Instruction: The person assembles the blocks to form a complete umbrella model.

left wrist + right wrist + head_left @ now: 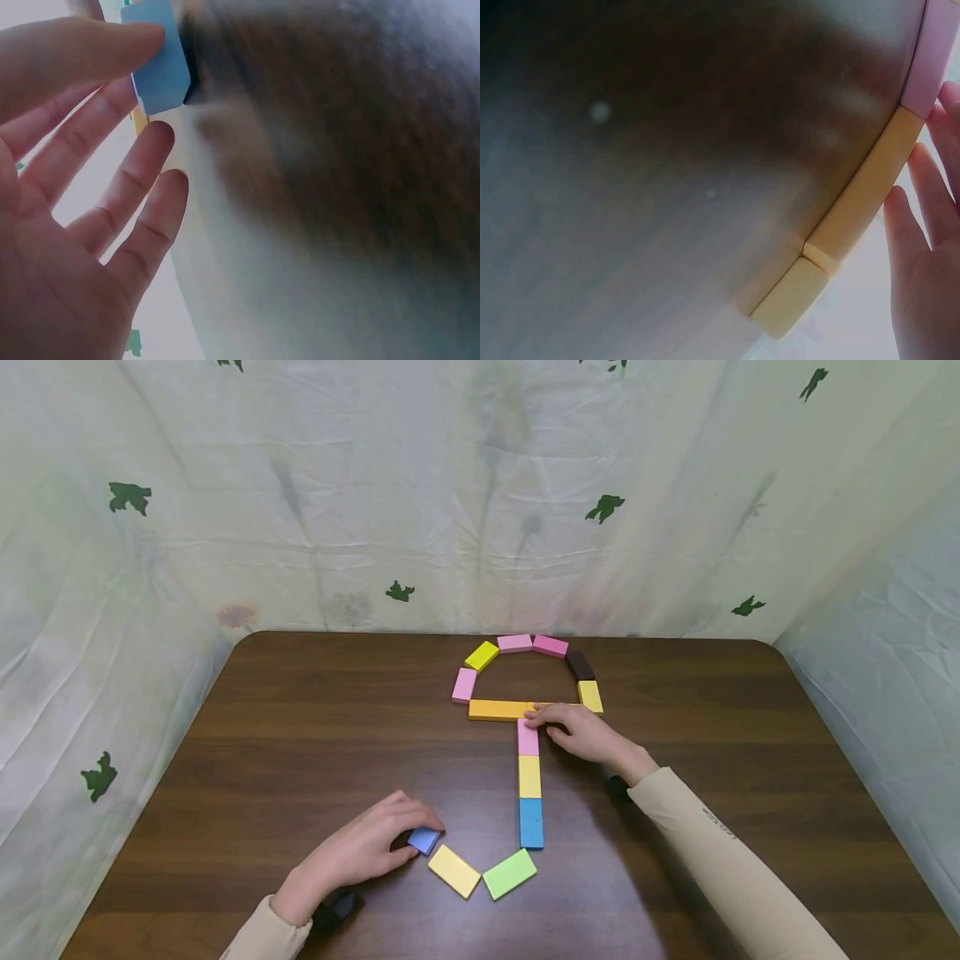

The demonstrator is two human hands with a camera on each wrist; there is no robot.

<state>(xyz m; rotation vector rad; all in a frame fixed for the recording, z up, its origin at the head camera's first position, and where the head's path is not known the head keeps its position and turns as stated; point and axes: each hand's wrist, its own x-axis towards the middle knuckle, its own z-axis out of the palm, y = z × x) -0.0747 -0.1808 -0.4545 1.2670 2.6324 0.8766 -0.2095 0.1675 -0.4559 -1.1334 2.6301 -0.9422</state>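
**Two hands on a trail of coloured blocks**

Two hands worked at once. The left hand [360, 852] pinched a small pale blue block [424, 840] between thumb and fingertips at the near end of the trail; in the left wrist view the same block [159, 60] sat between the thumb and forefinger, the other fingers spread loose. The right hand [585, 732] lay with fairly straight fingers pressed against the second orange block [551, 705], mostly hidden under them, and the top of the pink block [527, 739]; its grip was apart, clamped on nothing.

Outward from the left hand, a yellow block [453, 871] and a green block [509, 873] met in a shallow V, just beside the blue block [531, 823] that began the straight stem. Above it came a yellow stem block [529, 776], then the pink one, up to the long orange block [497, 710] closing a ring of pink, yellow and dark brown pieces.

All were flat, matt, rectangular slabs with crisp edges, lying on a dark, glossy wood-grain bench [262, 735].

Risk, as I judged it: these light pieces probably slide easily on the smooth top, so a nudge from the right fingers could skew the stem or open the joint, and a sleeve dragged low might sweep the V apart.
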